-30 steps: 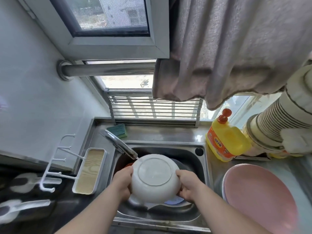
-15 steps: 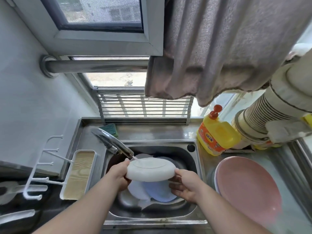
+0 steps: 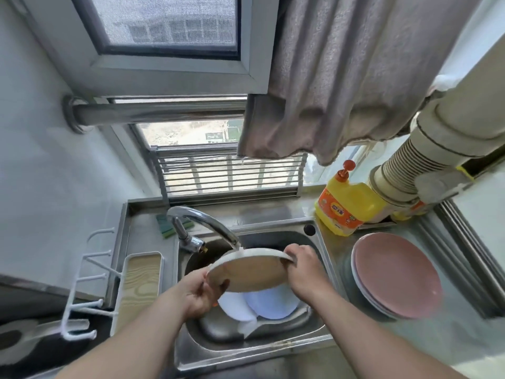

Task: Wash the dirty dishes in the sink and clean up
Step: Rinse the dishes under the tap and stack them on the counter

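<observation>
Under the faucet [image 3: 207, 222], both hands' grips clasp the tilted bowl [image 3: 248, 272] at opposite rims.

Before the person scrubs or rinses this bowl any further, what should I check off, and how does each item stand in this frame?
1. Both hands on the bowl: ok. The left hand holds the near rim and the right hand the far rim.
2. Bowl under the faucet spout: ok, its upper rim sits right at the spout.
3. Water running: cannot tell.
4. Bowl's inside clean: not ok, it looks brownish.
5. Space in the sink below: not ok, white and pale blue dishes lie under the bowl.
6. Dish soap bottle at hand: ok, it stands upright on the counter right of the sink, behind the pink plates.
</observation>
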Motion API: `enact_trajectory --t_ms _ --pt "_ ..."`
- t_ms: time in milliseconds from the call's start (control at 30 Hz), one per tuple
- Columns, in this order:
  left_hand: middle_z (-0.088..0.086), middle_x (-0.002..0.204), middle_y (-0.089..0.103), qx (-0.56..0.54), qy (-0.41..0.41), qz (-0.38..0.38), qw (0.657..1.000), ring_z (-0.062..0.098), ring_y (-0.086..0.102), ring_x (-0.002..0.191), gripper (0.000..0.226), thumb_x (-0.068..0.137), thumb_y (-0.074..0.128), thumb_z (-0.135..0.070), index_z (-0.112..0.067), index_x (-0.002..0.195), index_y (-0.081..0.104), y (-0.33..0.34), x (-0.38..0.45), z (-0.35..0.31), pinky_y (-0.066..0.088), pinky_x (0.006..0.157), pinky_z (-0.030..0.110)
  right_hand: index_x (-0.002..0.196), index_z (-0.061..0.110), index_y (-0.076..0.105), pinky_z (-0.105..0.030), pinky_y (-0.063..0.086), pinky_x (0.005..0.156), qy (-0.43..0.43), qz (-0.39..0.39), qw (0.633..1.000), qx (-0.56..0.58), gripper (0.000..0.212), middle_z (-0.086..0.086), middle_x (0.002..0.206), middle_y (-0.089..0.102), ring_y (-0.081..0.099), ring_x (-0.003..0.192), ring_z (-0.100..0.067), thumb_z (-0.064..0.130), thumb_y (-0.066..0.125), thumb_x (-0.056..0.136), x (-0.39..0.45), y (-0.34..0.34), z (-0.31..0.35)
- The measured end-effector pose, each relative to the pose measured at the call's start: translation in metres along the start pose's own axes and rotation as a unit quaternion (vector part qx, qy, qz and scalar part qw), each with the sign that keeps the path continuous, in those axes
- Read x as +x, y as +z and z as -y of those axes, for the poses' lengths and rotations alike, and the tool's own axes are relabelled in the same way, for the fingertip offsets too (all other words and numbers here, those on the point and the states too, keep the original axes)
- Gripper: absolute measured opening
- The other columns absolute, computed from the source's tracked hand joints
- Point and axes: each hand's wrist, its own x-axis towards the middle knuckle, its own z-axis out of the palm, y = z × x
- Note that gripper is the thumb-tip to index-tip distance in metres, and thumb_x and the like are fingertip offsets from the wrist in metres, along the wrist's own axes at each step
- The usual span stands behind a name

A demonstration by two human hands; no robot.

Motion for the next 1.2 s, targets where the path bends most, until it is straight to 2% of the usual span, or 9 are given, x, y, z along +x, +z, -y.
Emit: enact_trajectory --t_ms 100,233,300,433,533,667,833,1100,1200 --pt "0.009 0.070 0.061 0.071 0.073 -0.041 0.994 0.016 0.053 0.051 0.076 0.098 0.031 -0.079 -0.013 0.108 0.069 0.008 0.001 0.016 0.039 0.035 0.017 0.095 0.027 0.057 -0.042 0.052 0.075 0.027 0.001 0.998 -0.063 0.020 0.001 0.095 0.064 0.060 0.087 -0.025 0.021 0.038 0.102 -0.013 -0.009 -0.001" --pt "-0.004 0.057 0.049 0.142 0.181 -0.099 0.968 0.009 0.041 0.046 0.049 0.106 0.049 -0.055 -0.017 0.077 0.061 0.026 -0.003 0.028 0.034 0.038 0.018 0.102 0.032 0.061 -0.044 0.056 0.085 0.102 -0.005 0.995 0.010 0.021 0.007 0.097 0.070 0.064 0.091 -0.020 0.027 0.041 0.104 -0.026 -0.006 -0.012" --pt "-0.007 0.056 0.055 0.206 0.215 -0.106 0.949 0.008 0.040 0.049 0.023 0.109 0.053 -0.028 -0.020 0.097 0.071 0.028 0.001 0.028 0.034 0.047 0.020 0.102 0.032 0.062 -0.047 0.059 0.086 0.137 -0.005 0.989 0.060 0.019 0.008 0.099 0.070 0.066 0.093 -0.019 0.029 0.044 0.105 -0.026 -0.003 -0.017" --pt "-0.008 0.108 0.072 0.251 0.243 -0.081 0.934 0.015 0.062 0.085 0.041 0.109 0.048 -0.015 -0.046 0.132 0.061 0.039 -0.002 0.028 0.047 0.066 0.031 0.102 0.030 0.063 -0.053 0.065 0.079 0.196 0.021 0.966 0.170 0.021 -0.001 0.106 0.070 0.068 0.098 -0.028 0.033 0.043 0.108 -0.021 0.005 -0.026" --pt "-0.004 0.116 0.076 0.219 0.253 -0.062 0.940 0.023 0.071 0.104 0.037 0.110 0.049 -0.015 -0.042 0.129 0.065 0.037 0.000 0.027 0.056 0.079 0.038 0.113 0.026 0.062 -0.054 0.065 0.076 0.244 0.041 0.928 0.277 0.019 -0.005 0.117 0.069 0.069 0.104 -0.033 0.032 0.045 0.110 -0.023 0.015 -0.027" --pt "0.007 0.113 0.079 0.193 0.250 -0.057 0.947 0.033 0.076 0.094 0.040 0.109 0.045 -0.013 -0.040 0.124 0.070 0.021 -0.002 0.023 0.062 0.070 0.046 0.119 0.016 0.060 -0.042 0.062 0.061 0.286 0.071 0.889 0.351 0.022 -0.013 0.112 0.073 0.073 0.095 -0.035 0.028 0.044 0.111 -0.028 0.033 -0.025" --pt "0.016 0.120 0.076 0.156 0.245 -0.068 0.954 0.040 0.069 0.105 0.047 0.101 0.050 -0.008 -0.043 0.123 0.073 0.004 -0.017 0.014 0.045 0.107 0.065 0.122 0.012 0.064 -0.047 0.064 0.069 0.311 0.138 0.852 0.398 0.022 -0.015 0.104 0.079 0.077 0.094 -0.038 0.020 0.059 0.102 -0.026 0.057 -0.023" --pt "0.018 0.121 0.075 0.070 0.321 -0.128 0.936 0.038 0.072 0.104 0.036 0.111 0.042 -0.006 -0.025 0.129 0.067 0.001 -0.017 0.017 0.059 0.083 0.050 0.116 0.026 0.064 -0.071 0.055 0.086 0.260 0.121 0.853 0.436 0.017 -0.010 0.105 0.078 0.075 0.097 -0.040 0.033 0.052 0.107 -0.018 0.052 0.004" --pt "0.021 0.118 0.074 0.032 0.307 -0.153 0.939 0.038 0.072 0.096 0.026 0.113 0.042 -0.013 -0.016 0.131 0.061 0.011 0.005 0.032 0.062 0.066 0.047 0.116 0.026 0.066 -0.056 0.061 0.089 0.205 0.096 0.886 0.404 0.019 -0.006 0.110 0.075 0.073 0.101 -0.026 0.034 0.051 0.108 -0.020 0.030 0.007"
